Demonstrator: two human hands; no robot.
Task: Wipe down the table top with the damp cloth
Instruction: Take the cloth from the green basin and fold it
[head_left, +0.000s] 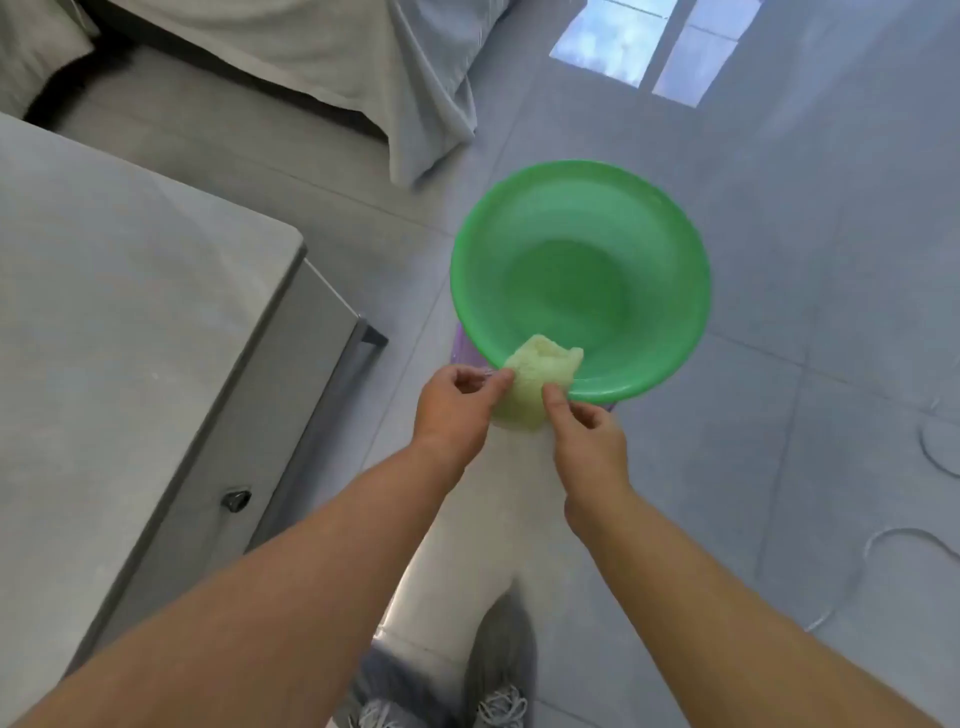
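Observation:
A pale yellow-green cloth (530, 382) hangs over the near rim of a green plastic basin (582, 218). My left hand (454, 410) pinches the cloth's left edge between thumb and fingers. The cloth's right edge is pinched by my right hand (589, 436), its other fingers curled. The grey table top (119, 322) lies to the left, well apart from both hands and the cloth.
The basin sits on a purple stand (460, 345), mostly hidden under it. A bed with grey sheets (363, 67) stands at the back. The floor is glossy grey tile. My shoes (498, 675) show at the bottom. A drawer knob (236, 500) sticks out of the table's side.

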